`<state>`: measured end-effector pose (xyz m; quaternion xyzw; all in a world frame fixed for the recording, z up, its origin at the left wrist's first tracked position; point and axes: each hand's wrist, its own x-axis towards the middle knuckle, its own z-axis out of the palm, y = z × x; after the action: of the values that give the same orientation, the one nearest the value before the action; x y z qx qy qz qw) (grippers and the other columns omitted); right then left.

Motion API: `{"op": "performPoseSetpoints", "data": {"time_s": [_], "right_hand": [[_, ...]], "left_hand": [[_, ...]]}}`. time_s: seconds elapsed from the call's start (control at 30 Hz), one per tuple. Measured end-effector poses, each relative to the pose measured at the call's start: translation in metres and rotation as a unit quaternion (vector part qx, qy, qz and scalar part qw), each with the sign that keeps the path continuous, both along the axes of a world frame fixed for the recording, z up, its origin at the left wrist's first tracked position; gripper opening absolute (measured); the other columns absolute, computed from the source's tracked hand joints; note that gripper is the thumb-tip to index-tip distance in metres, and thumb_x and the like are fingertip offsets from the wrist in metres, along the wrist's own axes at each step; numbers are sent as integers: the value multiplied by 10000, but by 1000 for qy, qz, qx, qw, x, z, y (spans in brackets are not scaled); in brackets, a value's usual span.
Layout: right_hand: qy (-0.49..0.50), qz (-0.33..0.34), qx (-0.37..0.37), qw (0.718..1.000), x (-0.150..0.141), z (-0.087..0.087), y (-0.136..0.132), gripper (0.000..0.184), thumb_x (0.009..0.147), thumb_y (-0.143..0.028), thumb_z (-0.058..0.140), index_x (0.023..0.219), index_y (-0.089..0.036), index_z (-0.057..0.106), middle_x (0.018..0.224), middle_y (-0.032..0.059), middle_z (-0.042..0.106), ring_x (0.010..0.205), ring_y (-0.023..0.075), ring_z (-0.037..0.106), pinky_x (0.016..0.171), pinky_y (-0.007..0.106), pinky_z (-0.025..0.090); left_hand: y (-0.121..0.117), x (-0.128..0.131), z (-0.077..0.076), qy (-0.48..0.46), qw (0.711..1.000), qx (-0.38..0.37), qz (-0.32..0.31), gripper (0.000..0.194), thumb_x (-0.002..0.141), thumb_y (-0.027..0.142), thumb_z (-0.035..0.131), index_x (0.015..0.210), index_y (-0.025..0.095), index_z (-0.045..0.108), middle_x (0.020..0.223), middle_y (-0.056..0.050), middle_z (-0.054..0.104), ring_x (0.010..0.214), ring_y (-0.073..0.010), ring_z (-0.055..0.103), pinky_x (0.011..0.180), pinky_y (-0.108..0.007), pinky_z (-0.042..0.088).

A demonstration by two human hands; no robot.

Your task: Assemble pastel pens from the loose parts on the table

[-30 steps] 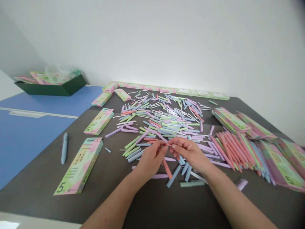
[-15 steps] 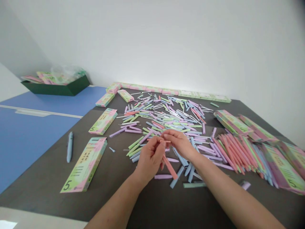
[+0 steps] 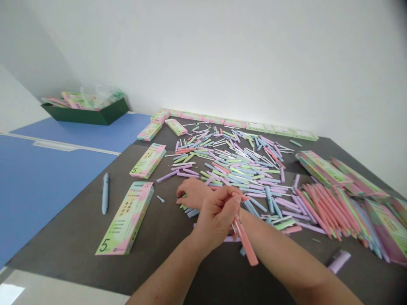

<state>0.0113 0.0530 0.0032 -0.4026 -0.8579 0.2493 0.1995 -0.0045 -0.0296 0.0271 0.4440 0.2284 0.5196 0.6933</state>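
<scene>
My left hand (image 3: 219, 214) is closed, pinching coral pen parts (image 3: 248, 248). One long coral piece slants down out of the fist, and a small coral tip shows at the thumb and forefinger. Behind it, my right hand (image 3: 193, 192) reaches leftward with the wrist crossed past my left hand. Its fingers look parted and bent down over the left edge of the pen pile, at some green pen parts (image 3: 183, 206). Fingertip contact there is hard to make out. The pile of pastel pen parts (image 3: 235, 165) holds lilac, blue, green and coral barrels, plus thin white refills.
Upright-printed pen boxes (image 3: 127, 220) lie along the left. A blue pen (image 3: 105, 193) lies beside them. Sorted coral pens (image 3: 330, 207) lie right, near more boxes (image 3: 324, 167). A lilac cap (image 3: 339, 261) lies front right. A green tray (image 3: 85, 115) stands on the blue table.
My right hand has left my left hand and moved left, behind it, to the pile's edge. My left hand has shifted right, still gripping the coral parts. The whole view has shifted slightly.
</scene>
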Motion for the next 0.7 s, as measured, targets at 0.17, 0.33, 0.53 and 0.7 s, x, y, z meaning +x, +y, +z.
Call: {"op": "performPoseSetpoints", "data": {"time_s": [0.17,0.33,0.53,0.7], "right_hand": [[-15,30,-17,999,-4,6,-1,318,600,-72,729,426,-228,513,566,27,587,708,210,588,701,346,451],[57,0,-59,997,0,2,5,181,656,-157,698,524,-235,601,626,9,616,661,169,585,663,310,450],[254,-113,-216,936,55,7,3,113,752,-297,614,758,-184,613,696,-7,652,611,122,583,550,239,443],[478,-129,-287,820,118,24,-37,179,773,-332,656,820,-168,604,577,-51,563,443,62,464,425,179,362]], "left_hand": [[-2,-1,6,11,1000,0,17,216,887,362,532,926,163,606,505,75,447,319,-49,440,289,-138,316],[0,-3,4,2,1000,-3,1,216,878,359,546,939,164,615,495,76,446,321,-49,416,300,-149,331],[3,-4,1,1,1000,-22,1,166,878,327,549,906,170,595,500,77,460,315,-58,431,300,-158,348],[3,-4,0,37,999,-23,-7,173,876,335,550,934,178,595,509,80,455,329,-59,433,316,-167,366]]}}
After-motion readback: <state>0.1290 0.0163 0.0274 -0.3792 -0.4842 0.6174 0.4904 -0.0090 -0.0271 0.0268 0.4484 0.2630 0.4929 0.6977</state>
